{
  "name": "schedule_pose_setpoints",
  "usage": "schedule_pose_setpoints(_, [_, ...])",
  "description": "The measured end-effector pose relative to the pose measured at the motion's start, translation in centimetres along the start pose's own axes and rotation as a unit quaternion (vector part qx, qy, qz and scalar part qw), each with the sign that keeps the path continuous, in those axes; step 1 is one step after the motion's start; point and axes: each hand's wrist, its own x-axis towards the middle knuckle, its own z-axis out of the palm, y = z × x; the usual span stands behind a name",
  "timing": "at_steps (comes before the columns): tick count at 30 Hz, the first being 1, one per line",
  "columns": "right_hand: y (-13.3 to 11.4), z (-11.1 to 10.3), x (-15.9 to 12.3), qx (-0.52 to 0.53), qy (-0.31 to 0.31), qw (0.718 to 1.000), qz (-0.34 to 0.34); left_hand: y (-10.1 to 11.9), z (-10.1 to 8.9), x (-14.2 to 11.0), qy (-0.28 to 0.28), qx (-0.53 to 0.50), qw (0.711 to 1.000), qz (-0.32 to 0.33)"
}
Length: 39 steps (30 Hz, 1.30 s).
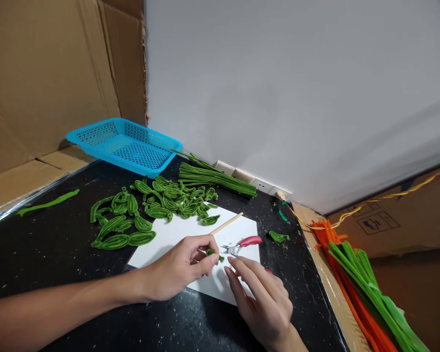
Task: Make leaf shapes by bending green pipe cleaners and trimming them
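My left hand point(185, 264) pinches a small green piece of pipe cleaner point(221, 259) between thumb and fingers, over a white sheet point(212, 286). Most of that piece is hidden by the fingertips. Just to the right, my right hand point(260, 298) has its thumb and forefinger slightly apart, with nothing visible between them. Red-handled wire cutters point(250, 241) lie on the sheet behind my right hand, which partly covers them. Beyond my left hand, a thin wooden stick point(227, 223) rests on the paper.
Many leaf-shaped green pipe-cleaner loops point(172, 195) are heaped behind the sheet; one loop point(278, 236) lies apart at right. Straight green pipe cleaners point(216, 178) lie near a socket strip point(262, 186). A blue basket point(165, 142) stands back left. Orange strips point(346, 288) lie right.
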Motion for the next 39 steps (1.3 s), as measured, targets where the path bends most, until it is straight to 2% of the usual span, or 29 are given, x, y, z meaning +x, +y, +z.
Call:
schedule_pose_setpoints(7, [-0.2, 0.3, -0.2, -0.015, -0.004, 0.999, -0.040, -0.2, 0.6, -0.2, -0.026, -0.093, 0.995, -0.039])
schedule_pose_setpoints(14, [0.1, 0.3, 0.2, -0.008, -0.015, 0.999, -0.052, 0.5, 0.4, -0.5, -0.052, -0.057, 0.996, -0.051])
schedule_pose_setpoints(18, [-0.2, 0.7, 0.2, 0.010, -0.021, 0.999, -0.038, 0.4, 0.3, -0.4, -0.065, -0.059, 0.995, -0.057])
schedule_pose_setpoints(20, [-0.7, 0.9, 0.1, 0.030, -0.022, 0.999, -0.006, 0.2, 0.3, -0.3, -0.071, -0.064, 0.994, -0.048])
schedule_pose_setpoints(23, [-1.5, 1.1, 0.1, 0.117, -0.028, 0.988, 0.093, 0.4, 0.1, -0.4, -0.073, -0.021, 0.997, -0.015])
schedule_pose_setpoints(27, [-2.1, 0.9, 0.2, 0.234, -0.082, 0.931, 0.269, 0.7, -0.3, -0.4, -0.060, 0.120, 0.990, 0.051])
schedule_pose_setpoints(30, [-2.0, 0.9, 0.4, 0.275, -0.119, 0.887, 0.352, 0.5, -0.9, -0.1, -0.074, 0.251, 0.953, 0.149])
schedule_pose_setpoints(34, [-1.4, 1.0, 0.6, 0.322, -0.152, 0.849, 0.391, -0.2, -1.9, 0.3, -0.098, 0.370, 0.888, 0.254])
schedule_pose_setpoints(36, [-1.1, 1.0, 0.6, 0.377, -0.176, 0.800, 0.433, -0.4, -2.2, 0.5, -0.111, 0.449, 0.831, 0.310])
schedule_pose_setpoints(38, [-0.8, 0.9, 0.7, 0.422, -0.199, 0.749, 0.471, -0.5, -2.3, 0.6, -0.111, 0.528, 0.758, 0.365])
schedule_pose_setpoints(39, [-0.7, 0.8, 0.7, 0.431, -0.205, 0.734, 0.483, -0.5, -2.3, 0.7, -0.103, 0.560, 0.726, 0.386])
